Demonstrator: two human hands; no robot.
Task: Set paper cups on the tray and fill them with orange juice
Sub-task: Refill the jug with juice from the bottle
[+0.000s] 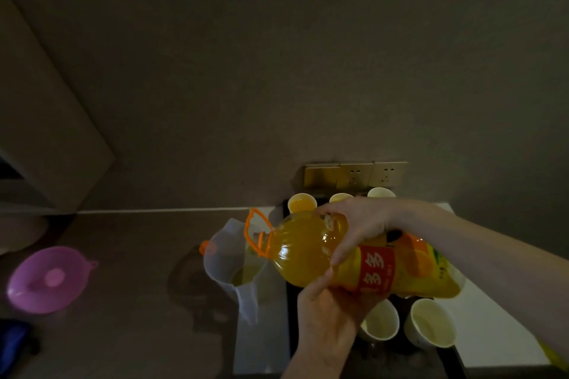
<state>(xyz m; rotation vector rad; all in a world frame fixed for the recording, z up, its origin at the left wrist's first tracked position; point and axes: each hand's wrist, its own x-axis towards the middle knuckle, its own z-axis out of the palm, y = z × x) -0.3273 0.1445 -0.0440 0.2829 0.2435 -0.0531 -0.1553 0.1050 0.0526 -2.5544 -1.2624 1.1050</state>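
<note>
Both hands hold the big juice bottle (338, 258) on its side, the right hand (357, 231) wrapped over the top and the left hand (329, 301) cupped underneath, because it looks heavy. Its mouth tips into a clear jug (234, 255) on the tabletop (138, 255), likely for easier pouring. Paper cups (431, 321) wait on the dark tray (400, 351); one far cup (301, 203) has juice.

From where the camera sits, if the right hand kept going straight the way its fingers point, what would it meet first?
The right hand points left across the juice bottle. Past it, probably the clear pitcher by the bottle's mouth, though depth is unclear.
</note>
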